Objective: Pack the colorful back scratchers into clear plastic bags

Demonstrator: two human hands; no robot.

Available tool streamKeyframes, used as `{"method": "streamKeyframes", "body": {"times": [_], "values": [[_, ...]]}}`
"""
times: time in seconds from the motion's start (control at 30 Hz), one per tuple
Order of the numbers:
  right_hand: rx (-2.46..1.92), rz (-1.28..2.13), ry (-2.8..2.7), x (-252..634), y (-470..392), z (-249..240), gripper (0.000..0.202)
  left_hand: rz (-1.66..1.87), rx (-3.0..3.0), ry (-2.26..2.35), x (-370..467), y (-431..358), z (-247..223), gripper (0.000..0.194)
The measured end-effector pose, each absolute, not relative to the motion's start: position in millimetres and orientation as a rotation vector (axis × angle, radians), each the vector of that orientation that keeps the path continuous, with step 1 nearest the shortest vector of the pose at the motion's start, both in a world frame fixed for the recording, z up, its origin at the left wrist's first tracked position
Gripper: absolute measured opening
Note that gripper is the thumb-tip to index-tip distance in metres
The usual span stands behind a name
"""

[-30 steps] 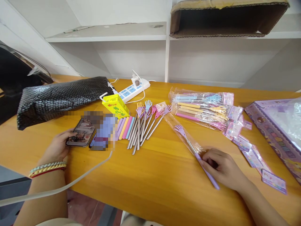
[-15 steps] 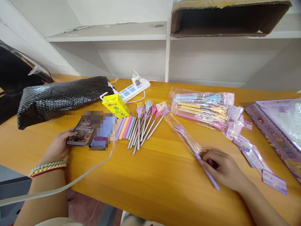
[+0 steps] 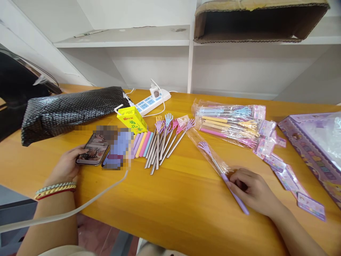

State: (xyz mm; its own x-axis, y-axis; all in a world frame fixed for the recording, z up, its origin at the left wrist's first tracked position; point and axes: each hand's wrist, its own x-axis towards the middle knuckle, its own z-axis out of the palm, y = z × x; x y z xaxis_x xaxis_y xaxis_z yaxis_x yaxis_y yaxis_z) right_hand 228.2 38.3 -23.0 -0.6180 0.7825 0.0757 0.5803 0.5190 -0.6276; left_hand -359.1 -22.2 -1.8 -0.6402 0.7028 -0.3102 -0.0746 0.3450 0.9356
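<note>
My left hand (image 3: 68, 164) is closed around the edge of a phone (image 3: 92, 151) whose screen is lit, with the thumb over the screen. On the right, my right hand (image 3: 250, 190) rests on the table with curled fingers, its thumb and forefinger at the handle of a purple back scratcher (image 3: 234, 195). The scratcher's hand-shaped head and metal shaft lie inside a clear plastic bag (image 3: 195, 137); most of the handle sticks out. Between my hands lie several metal-shafted back scratcher heads (image 3: 160, 145), beside a row of loose coloured handles (image 3: 142, 145).
Bagged back scratchers (image 3: 226, 122) lie at the back right, near printed cards (image 3: 285, 177) and a purple display box (image 3: 309, 149). A yellow tea box (image 3: 133, 119), a power strip (image 3: 151, 103) and a black bubble-wrapped parcel (image 3: 71, 112) stand behind. A white cable (image 3: 101, 193) crosses the left.
The view has shifted very slightly. Both hands keep their places, and nothing on the table has visibly moved.
</note>
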Motion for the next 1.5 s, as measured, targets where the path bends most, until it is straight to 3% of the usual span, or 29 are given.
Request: {"method": "streamKeyframes", "body": {"times": [0.5,0.73,1.5], "values": [[-1.111,0.804,-2.422,228.6,38.6,-23.5,0.018,1.385,0.582,1.882,-354.2,-23.6,-0.8,0.038],[-1.108,0.798,-2.428,230.0,38.7,-25.5,0.015,1.051,0.774,1.944,-361.1,-22.2,5.6,0.058],[-1.133,0.837,-2.415,230.5,38.8,-27.1,0.014,0.772,0.936,2.074,-360.2,-15.7,9.8,0.068]]}}
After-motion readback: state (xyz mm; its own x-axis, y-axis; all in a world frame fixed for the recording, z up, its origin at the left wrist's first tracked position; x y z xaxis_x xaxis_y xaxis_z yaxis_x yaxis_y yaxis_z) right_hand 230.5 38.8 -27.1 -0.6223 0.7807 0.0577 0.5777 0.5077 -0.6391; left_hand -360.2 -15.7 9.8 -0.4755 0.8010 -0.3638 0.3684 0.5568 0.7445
